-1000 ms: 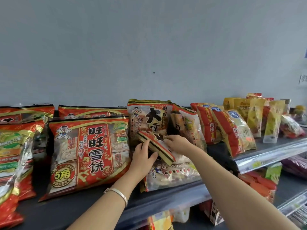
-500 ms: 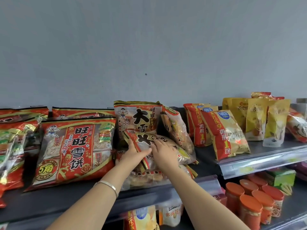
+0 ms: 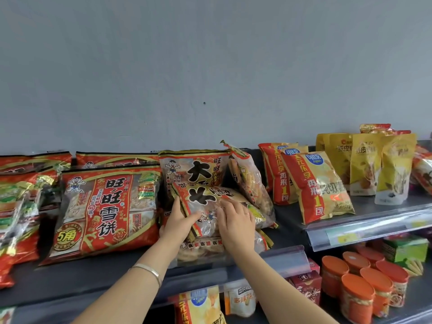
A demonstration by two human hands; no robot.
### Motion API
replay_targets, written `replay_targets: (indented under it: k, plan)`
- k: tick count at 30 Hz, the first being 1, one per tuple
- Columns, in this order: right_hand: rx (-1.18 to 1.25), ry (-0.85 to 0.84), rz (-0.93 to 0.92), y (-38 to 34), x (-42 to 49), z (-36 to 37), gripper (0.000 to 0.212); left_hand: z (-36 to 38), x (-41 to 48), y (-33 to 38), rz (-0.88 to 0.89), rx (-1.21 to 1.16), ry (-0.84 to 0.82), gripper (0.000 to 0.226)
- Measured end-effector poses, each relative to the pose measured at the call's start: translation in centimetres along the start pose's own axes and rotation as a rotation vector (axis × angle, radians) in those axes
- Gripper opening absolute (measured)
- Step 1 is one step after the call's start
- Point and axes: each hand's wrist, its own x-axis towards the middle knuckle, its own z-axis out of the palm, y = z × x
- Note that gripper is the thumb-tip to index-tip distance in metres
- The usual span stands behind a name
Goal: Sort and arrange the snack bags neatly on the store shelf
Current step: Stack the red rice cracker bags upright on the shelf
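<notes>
Crinkly plastic everywhere lol. Up front on the shelf (image 3: 93,277), left hand (image 3: 177,224) has its grip clamped on the left edge of the cracker bag (image 3: 210,198), right hand (image 3: 236,222) lies flat on top, grip apart, probably squaring it with the upright bag (image 3: 197,170) behind.

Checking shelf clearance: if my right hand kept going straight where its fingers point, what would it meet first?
The right hand lies flat on the tilted cracker bag, fingers pointing back and left. Going on, it would probably meet the upright cracker bag standing behind first, though depth is unclear.
</notes>
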Motion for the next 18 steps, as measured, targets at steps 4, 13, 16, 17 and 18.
replay_targets:
  k: [4,13,16,17,18]
  plan:
    - [0.027,-0.048,-0.086,-0.7,2.6,-0.8,0.04,-0.8,1.1,1.6,0.16,-0.03,0.169,0.068]
    - [-0.35,-0.098,-0.428,-6.8,13.0,-2.0,0.062,-3.4,7.0,5.6,0.461,0.254,0.26,0.066]
    - [-0.464,-0.226,-0.407,-8.3,16.9,-1.0,0.07,-4.4,8.2,5.4,0.525,0.267,0.266,0.072]
    - [-0.485,-0.291,-0.369,-8.5,18.0,-0.7,0.067,-4.6,8.6,5.2,0.544,0.255,0.266,0.075]
    - [-0.5,-0.354,-0.338,-8.5,18.7,-0.4,0.059,-4.8,8.8,4.9,0.555,0.232,0.266,0.078]
